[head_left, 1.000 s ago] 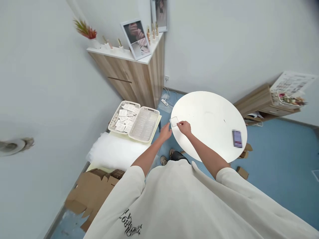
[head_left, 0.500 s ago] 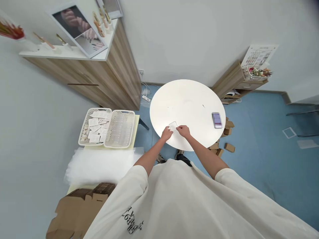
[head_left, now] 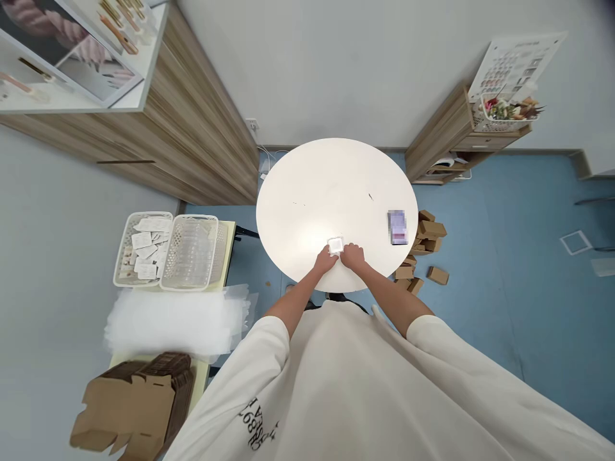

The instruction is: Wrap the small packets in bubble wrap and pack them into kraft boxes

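Observation:
A small white square case (head_left: 335, 245) with a pale, see-through-looking rim is at the near edge of the round white table (head_left: 331, 173). My left hand (head_left: 327, 260) grips its lower left corner, fingers curled. My right hand (head_left: 353, 256) is closed at its lower right corner, knuckles up. What the case holds is too small to make out. A purple, blurred-out phone-like thing (head_left: 398, 227) lies on the table to the right of my hands.
To the left, a side table carries a basket of white cards (head_left: 119, 256), a basket of clear plastic boxes (head_left: 166, 278), white translucent sheets (head_left: 168, 320) and flat brown cardboard (head_left: 122, 410). Small brown boxes (head_left: 432, 228) lie on the floor at right. A wooden cabinet (head_left: 202, 121) stands back left.
The view has shifted, so the table appears further left and closer. The case, tilted before, now lies squarer to me, and both hands have closed in along its near side.

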### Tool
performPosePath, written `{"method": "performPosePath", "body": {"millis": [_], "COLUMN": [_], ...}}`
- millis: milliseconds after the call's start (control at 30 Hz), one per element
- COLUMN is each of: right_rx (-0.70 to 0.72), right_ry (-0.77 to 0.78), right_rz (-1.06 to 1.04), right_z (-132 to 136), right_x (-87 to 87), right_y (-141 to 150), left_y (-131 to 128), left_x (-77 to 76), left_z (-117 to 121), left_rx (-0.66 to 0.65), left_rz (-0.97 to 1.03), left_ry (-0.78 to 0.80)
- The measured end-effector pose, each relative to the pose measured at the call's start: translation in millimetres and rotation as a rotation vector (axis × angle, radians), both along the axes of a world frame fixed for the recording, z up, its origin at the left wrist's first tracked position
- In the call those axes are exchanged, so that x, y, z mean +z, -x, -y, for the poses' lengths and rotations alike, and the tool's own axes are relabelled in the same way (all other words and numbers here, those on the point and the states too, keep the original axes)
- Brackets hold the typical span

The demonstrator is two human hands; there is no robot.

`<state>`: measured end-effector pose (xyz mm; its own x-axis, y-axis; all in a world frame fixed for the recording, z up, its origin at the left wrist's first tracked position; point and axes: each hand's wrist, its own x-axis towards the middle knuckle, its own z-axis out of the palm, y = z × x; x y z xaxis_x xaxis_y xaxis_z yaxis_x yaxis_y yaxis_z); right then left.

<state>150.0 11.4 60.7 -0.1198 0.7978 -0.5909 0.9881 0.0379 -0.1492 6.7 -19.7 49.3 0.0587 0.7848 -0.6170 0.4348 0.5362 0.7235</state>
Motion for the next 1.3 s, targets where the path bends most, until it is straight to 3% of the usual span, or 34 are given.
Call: {"method": "performPosePath", "body": {"millis": [133,267,433,667,833,967,1300], "right_rx": [0.088,0.084,0.031,-0.1,-0.224,-0.252,-0.279], "right_ry": [-0.014,-0.012,0.02,0.049,0.048,0.04,-0.043], "right_rz": [-0.015,-0.059,-0.078,-0.274,-0.414,-0.424,-0.458], "right_z": [-1,1,3,1,1,0,-18], "right_x": [-8.7,-10.6,-7.6,-8.3,-8.2,-3.5,11.6], "right_y": [-11,-19,-33,-45,-41,-34,-24], "left_y": [-10,-9,2,4,-3,-6,1], "left_x": [-5.9,-6.8,-9.6,-18.4,-24.3,-20.5,0.8], "left_z": [0,2,3,-4,-4,-6,-22], "left_rx": [0.012,0.054,0.197,0.198,0.191,0.191,0.189], "left_rz": [-0.05,-0.13,-0.261,-0.246,-0.118,-0.054,-0.116], "left_ry": [-0.018,-0.043,-0.063,-0.054,-0.09,-0.082,-0.225]}}
